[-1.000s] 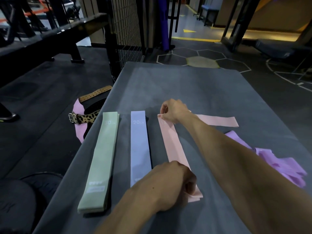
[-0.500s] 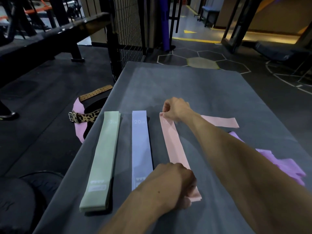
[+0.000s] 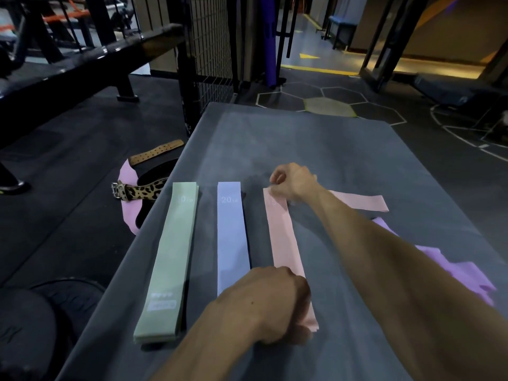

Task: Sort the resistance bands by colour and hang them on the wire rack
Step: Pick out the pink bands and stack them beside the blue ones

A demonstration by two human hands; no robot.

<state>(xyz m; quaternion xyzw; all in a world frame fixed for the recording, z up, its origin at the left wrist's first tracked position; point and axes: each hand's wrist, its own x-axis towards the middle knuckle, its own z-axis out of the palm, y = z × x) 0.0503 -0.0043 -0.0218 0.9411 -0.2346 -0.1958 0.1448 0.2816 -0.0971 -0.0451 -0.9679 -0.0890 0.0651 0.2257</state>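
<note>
Hands pinch pink band (image 3: 284, 237) ends: left hand (image 3: 270, 303) near, right hand (image 3: 292, 180) far. Risk: grip slips, band skews onto blue band (image 3: 232, 235).

Far half of the grey mat (image 3: 316, 138) lies open; wire rack (image 3: 211, 45) seemingly stands beyond.

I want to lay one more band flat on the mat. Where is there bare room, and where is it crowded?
The far half of the mat, beyond the green band, blue band and pink band, is bare. The strip right of the pink band lies under the right arm. The right edge is crowded by the purple bands.
</note>
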